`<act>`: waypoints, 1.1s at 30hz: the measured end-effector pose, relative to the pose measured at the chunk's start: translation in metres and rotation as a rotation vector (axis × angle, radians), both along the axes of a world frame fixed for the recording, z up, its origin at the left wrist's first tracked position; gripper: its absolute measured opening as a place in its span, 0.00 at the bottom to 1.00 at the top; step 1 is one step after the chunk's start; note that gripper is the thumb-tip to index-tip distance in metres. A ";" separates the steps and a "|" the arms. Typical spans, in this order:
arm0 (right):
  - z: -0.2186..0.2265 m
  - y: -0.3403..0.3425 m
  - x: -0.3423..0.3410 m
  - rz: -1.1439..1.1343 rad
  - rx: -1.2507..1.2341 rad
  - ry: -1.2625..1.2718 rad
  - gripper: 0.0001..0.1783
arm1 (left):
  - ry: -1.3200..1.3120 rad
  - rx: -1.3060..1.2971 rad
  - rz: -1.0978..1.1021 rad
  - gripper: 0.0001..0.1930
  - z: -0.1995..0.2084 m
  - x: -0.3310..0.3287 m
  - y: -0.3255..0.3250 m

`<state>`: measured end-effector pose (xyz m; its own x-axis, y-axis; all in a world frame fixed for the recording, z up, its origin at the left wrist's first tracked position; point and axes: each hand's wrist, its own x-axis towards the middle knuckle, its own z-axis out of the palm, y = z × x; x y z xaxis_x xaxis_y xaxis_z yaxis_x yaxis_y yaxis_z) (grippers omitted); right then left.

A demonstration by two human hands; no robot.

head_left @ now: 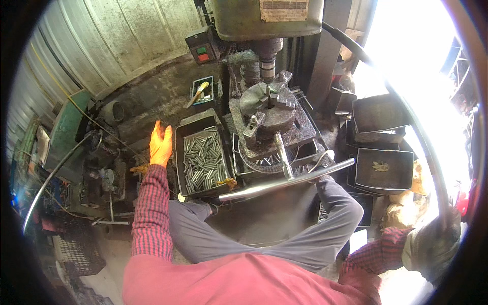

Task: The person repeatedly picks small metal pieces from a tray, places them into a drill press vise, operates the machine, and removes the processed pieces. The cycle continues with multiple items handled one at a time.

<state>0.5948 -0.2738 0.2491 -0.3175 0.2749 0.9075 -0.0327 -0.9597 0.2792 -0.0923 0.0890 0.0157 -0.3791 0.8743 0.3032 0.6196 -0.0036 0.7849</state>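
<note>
My left hand [161,145], in an orange glove, is raised beside the left edge of a metal tray [177,165]. Its fingers are stretched out and nothing shows in them. Short metal pins [204,157] lie heaped in that tray. At the far right, my right hand [432,249] wears a grey glove and closes round the lower end of a long curved lever [414,117] that runs from the drill press [267,23]. Under the press's drill chuck [267,68], a bit points down at a round jawed work holder [269,108] on the press table.
A shiny bar [290,180] crosses in front of the press table, above my knees. Dark trays [384,170] are stacked at the right. A switch box [202,51] with green and red buttons hangs behind. A small blue-rimmed box [203,90] holds a brush-like tool. Another machine [104,178] stands left.
</note>
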 end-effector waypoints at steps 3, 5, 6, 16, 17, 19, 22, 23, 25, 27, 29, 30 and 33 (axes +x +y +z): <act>-0.002 0.000 -0.001 0.000 0.012 0.017 0.29 | -0.167 -0.149 0.024 0.38 -0.016 -0.020 -0.023; -0.005 0.000 0.001 -0.017 0.020 0.028 0.28 | -0.155 -0.204 0.044 0.37 -0.035 -0.032 -0.030; -0.007 -0.001 0.002 -0.028 0.022 0.032 0.28 | -0.124 -0.217 0.048 0.37 -0.049 -0.036 -0.031; -0.016 0.006 -0.009 -0.026 0.023 0.004 0.26 | -0.012 -0.673 -0.031 0.35 -0.124 -0.069 -0.029; -0.017 0.007 -0.012 -0.010 0.027 0.014 0.26 | -0.047 -0.675 -0.029 0.35 -0.125 -0.070 -0.029; -0.021 0.009 -0.017 0.022 0.043 0.044 0.26 | -0.069 -0.633 -0.051 0.36 -0.127 -0.070 -0.028; -0.028 0.011 -0.021 0.060 0.056 0.080 0.26 | -0.089 -0.571 -0.059 0.36 -0.132 -0.070 -0.027; -0.029 0.011 -0.022 0.073 0.058 0.090 0.26 | -0.101 -0.572 -0.049 0.36 -0.134 -0.069 -0.026; -0.030 0.012 -0.026 0.094 0.066 0.114 0.26 | -0.086 -0.542 -0.060 0.36 -0.137 -0.069 -0.026; -0.029 0.014 -0.031 0.113 0.071 0.132 0.26 | -0.063 -0.550 -0.063 0.35 -0.137 -0.070 -0.026; -0.026 0.016 -0.038 0.133 0.075 0.148 0.27 | -0.028 -0.570 -0.066 0.35 -0.136 -0.071 -0.027; -0.024 0.018 -0.040 0.148 0.071 0.151 0.27 | -0.044 -0.605 -0.081 0.35 -0.135 -0.072 -0.026; -0.021 0.019 -0.044 0.262 0.000 0.076 0.30 | -0.049 -0.604 -0.072 0.35 -0.134 -0.073 -0.028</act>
